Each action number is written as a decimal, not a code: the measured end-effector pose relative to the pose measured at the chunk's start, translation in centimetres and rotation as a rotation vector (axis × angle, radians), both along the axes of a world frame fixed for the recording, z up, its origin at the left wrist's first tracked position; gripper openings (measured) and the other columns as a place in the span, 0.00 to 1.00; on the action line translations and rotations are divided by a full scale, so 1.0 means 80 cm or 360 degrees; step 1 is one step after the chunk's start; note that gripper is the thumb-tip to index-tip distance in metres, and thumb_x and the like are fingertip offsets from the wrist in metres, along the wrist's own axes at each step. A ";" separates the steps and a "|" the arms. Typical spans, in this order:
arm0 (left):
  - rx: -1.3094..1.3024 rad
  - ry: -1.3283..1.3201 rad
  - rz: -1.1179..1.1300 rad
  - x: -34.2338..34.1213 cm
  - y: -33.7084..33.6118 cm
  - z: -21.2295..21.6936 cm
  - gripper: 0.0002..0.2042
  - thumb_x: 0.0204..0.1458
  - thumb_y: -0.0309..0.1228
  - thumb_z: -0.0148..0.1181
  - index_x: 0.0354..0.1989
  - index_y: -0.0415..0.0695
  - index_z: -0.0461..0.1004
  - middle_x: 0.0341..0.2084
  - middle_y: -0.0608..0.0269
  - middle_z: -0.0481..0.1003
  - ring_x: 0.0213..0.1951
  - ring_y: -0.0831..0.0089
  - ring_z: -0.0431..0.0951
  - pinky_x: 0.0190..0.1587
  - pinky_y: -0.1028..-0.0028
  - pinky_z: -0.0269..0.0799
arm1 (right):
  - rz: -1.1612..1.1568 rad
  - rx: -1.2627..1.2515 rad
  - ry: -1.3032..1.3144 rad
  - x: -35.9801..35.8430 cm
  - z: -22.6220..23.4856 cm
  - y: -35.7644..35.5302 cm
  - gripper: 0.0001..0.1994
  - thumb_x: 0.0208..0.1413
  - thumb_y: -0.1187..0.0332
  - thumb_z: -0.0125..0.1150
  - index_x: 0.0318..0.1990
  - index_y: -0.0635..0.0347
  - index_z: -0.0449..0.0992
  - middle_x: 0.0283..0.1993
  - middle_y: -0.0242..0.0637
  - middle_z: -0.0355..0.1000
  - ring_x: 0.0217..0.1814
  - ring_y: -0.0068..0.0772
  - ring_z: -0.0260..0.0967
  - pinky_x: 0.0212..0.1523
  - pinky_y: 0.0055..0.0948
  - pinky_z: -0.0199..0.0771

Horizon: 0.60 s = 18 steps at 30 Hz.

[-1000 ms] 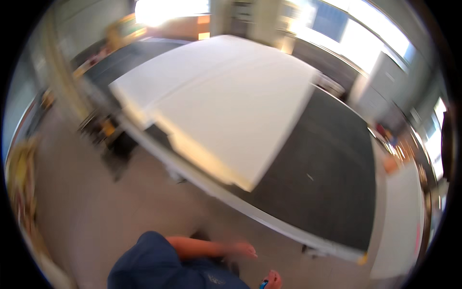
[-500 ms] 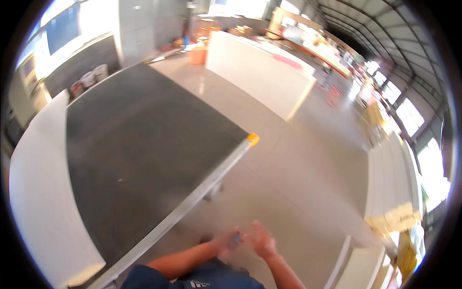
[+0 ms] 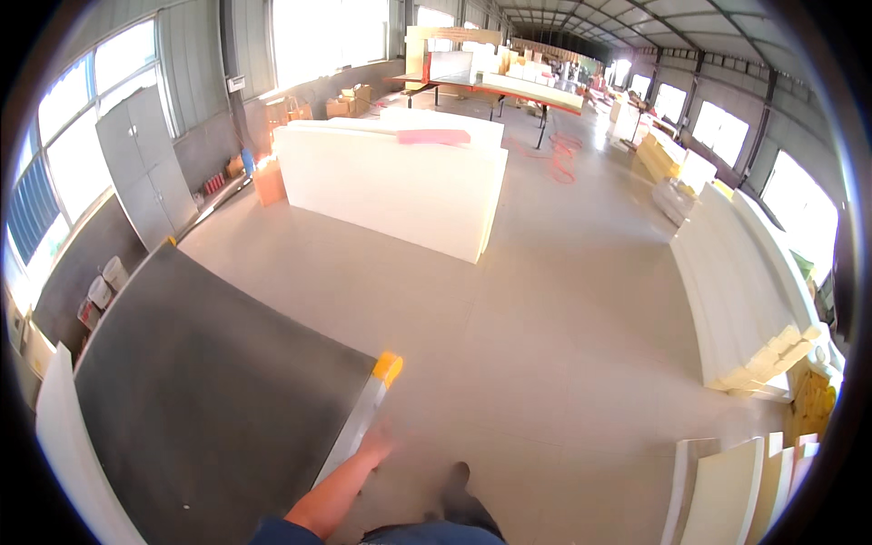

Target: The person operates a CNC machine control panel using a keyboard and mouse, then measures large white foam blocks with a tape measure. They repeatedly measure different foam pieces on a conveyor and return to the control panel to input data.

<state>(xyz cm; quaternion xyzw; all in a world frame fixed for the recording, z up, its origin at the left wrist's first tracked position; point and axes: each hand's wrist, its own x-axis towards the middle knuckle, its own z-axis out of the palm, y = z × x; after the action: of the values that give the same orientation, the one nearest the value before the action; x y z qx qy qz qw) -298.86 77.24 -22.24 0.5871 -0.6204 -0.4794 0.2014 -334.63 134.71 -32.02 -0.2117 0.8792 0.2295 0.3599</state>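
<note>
My left hand [image 3: 374,445] is stretched forward beside the metal edge strip [image 3: 357,429] of a large dark-topped table. Motion smears its fingers, so neither their pose nor anything in them can be made out. Whether it touches the strip I cannot tell. A yellow corner cap [image 3: 388,368] sits just ahead of the hand at the table's corner. The dark tabletop [image 3: 218,372] spreads out to the left, with a small pale speck on it. My right hand is outside the picture.
White panels [image 3: 391,191] stand on edge ahead, a pink piece [image 3: 433,137] on top. Stacked pale boards [image 3: 740,291] line the right side, with upright boards [image 3: 727,490] nearer. A white panel [image 3: 68,436] lies along the table's left. Red cable [image 3: 563,159] coils on the floor farther off.
My hands were close together in front of me; now the left reaches toward the table edge and the right has left view. The view has swung up and right, and the table sits lower left.
</note>
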 end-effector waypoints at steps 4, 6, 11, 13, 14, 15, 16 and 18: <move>0.0328 -0.1098 -0.0213 0.094 -0.066 -0.079 0.31 0.32 0.43 0.77 0.47 0.43 0.78 0.45 0.49 0.79 0.52 0.54 0.78 0.53 0.62 0.75 | -0.0301 -0.0684 -0.0408 -0.098 0.009 -0.357 0.18 0.59 0.59 0.59 0.53 0.60 0.74 0.35 0.40 0.79 0.34 0.32 0.77 0.37 0.37 0.76; 0.0520 -0.1315 -0.0288 0.128 -0.062 -0.070 0.31 0.31 0.46 0.76 0.46 0.41 0.80 0.46 0.46 0.79 0.51 0.52 0.79 0.54 0.61 0.75 | -0.0937 -0.1184 -0.0499 -0.141 0.028 -0.498 0.16 0.61 0.59 0.58 0.46 0.64 0.76 0.30 0.38 0.79 0.28 0.29 0.77 0.32 0.31 0.77; 0.1228 -0.1091 0.0579 0.193 -0.051 -0.085 0.17 0.35 0.44 0.76 0.21 0.42 0.82 0.23 0.56 0.80 0.28 0.67 0.82 0.37 0.69 0.78 | -0.0506 -0.1747 -0.0619 -0.251 0.056 -0.830 0.16 0.61 0.58 0.56 0.35 0.64 0.79 0.27 0.38 0.78 0.27 0.31 0.77 0.33 0.33 0.76; 0.1461 -0.1144 0.0800 0.165 -0.078 -0.071 0.20 0.41 0.48 0.70 0.35 0.46 0.77 0.35 0.53 0.76 0.40 0.69 0.77 0.46 0.68 0.72 | -0.0445 -0.1627 -0.0584 -0.294 0.064 -0.903 0.15 0.59 0.56 0.58 0.35 0.61 0.80 0.27 0.39 0.78 0.29 0.32 0.77 0.36 0.36 0.77; 0.1460 -0.1124 0.0831 0.154 -0.109 -0.069 0.19 0.40 0.47 0.70 0.33 0.45 0.78 0.34 0.54 0.77 0.38 0.68 0.78 0.45 0.67 0.73 | -0.0366 -0.1478 -0.0538 -0.314 0.063 -0.947 0.15 0.58 0.56 0.59 0.37 0.60 0.80 0.28 0.39 0.78 0.29 0.32 0.78 0.37 0.36 0.77; 0.1424 -0.1071 0.0850 0.138 -0.150 -0.068 0.19 0.39 0.47 0.71 0.31 0.45 0.79 0.32 0.54 0.78 0.37 0.67 0.79 0.43 0.67 0.74 | -0.0020 -0.1353 -0.0473 -0.343 0.043 -0.976 0.15 0.57 0.56 0.61 0.38 0.61 0.79 0.27 0.39 0.78 0.30 0.34 0.78 0.34 0.37 0.77; 0.1423 -0.1037 0.0821 0.117 -0.171 -0.070 0.18 0.37 0.46 0.71 0.29 0.45 0.80 0.30 0.54 0.79 0.36 0.67 0.81 0.41 0.67 0.75 | 0.0810 -0.1097 -0.0283 -0.372 0.014 -0.964 0.15 0.56 0.57 0.63 0.38 0.61 0.77 0.27 0.39 0.77 0.31 0.35 0.78 0.31 0.37 0.76; 0.1239 -0.0902 0.0726 0.071 -0.288 -0.095 0.17 0.35 0.45 0.72 0.25 0.44 0.81 0.26 0.55 0.80 0.33 0.65 0.83 0.38 0.66 0.77 | 0.1670 -0.0707 -0.0131 -0.422 -0.038 -0.985 0.17 0.53 0.58 0.67 0.39 0.63 0.75 0.26 0.39 0.76 0.32 0.38 0.78 0.25 0.38 0.75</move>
<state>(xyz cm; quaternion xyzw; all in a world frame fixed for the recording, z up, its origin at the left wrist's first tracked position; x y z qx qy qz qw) -293.17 54.19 -29.83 0.8449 -0.2833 -0.4407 -0.1078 -368.40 55.94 -35.05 -0.6994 0.6686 0.1787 0.1785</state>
